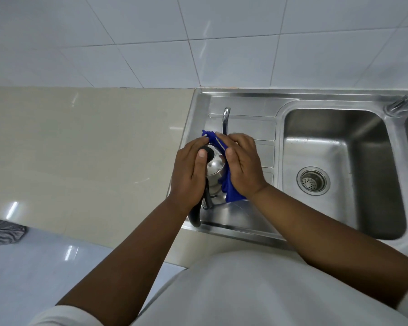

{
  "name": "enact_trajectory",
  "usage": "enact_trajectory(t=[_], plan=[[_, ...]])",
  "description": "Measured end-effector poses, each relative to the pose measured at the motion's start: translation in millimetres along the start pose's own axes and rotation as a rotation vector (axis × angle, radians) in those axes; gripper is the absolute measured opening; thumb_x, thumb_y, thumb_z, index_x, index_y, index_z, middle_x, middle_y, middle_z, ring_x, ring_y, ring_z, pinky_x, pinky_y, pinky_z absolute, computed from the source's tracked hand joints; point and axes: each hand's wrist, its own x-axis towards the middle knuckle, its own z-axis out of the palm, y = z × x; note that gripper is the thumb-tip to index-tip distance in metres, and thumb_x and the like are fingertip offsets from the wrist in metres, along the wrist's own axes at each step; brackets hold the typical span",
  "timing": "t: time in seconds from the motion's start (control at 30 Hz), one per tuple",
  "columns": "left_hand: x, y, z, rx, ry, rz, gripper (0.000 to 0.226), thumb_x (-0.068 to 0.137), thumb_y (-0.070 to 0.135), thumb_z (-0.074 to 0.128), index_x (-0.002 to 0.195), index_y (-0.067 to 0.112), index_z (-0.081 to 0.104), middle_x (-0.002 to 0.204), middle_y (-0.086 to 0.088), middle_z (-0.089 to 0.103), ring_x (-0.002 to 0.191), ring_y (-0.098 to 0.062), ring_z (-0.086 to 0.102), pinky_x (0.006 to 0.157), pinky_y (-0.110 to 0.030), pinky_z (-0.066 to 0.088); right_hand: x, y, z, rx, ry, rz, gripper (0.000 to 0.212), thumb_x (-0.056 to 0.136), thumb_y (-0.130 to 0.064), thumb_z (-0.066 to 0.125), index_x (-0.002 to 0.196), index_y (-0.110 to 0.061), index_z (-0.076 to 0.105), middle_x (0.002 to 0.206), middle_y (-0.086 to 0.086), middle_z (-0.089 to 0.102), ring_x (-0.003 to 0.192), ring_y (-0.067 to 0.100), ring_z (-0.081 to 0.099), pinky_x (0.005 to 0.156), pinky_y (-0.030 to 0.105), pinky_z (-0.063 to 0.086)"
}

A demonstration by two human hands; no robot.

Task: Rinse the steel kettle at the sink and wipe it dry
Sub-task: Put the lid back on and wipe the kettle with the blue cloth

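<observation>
The steel kettle (214,165) stands upright on the sink's drainboard (264,128), its thin spout pointing away from me and its black handle toward me. My left hand (190,175) lies flat against the kettle's left side, thumb on the black lid knob. My right hand (243,165) presses a blue cloth (231,191) against the kettle's right side; part of the cloth also sticks out beyond the fingers near the spout.
The steel sink basin (339,147) with its round drain lies to the right, and a tap (405,102) stands at the far right. A beige countertop (80,147) stretches to the left. White tiled wall behind. Striped fabric (3,231) shows at the left edge.
</observation>
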Motion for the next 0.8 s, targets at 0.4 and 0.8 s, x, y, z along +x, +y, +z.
enact_trajectory(t=[0.4,0.8], plan=[[3,8,0,0.004,0.018,0.058,0.034,0.104,0.023,0.031,0.129,0.021,0.054,0.125,0.021,0.054,0.116,0.012,0.045,0.1,-0.014,0.033,-12,-50,26,0.379,0.204,0.298,0.043,0.099,-0.029,0.034,0.132,-0.022,0.061,0.14,0.0,0.06,0.133,0.015,0.052,0.114,0.047,0.038],[3,1,3,0.028,0.041,-0.034,0.046,0.101,0.038,0.027,0.131,0.019,0.055,0.133,0.006,0.057,0.122,0.002,0.044,0.106,-0.028,0.037,-23,9,25,0.417,0.154,0.499,0.049,0.097,-0.057,0.032,0.128,-0.034,0.062,0.131,-0.006,0.065,0.126,0.017,0.057,0.109,0.048,0.043]])
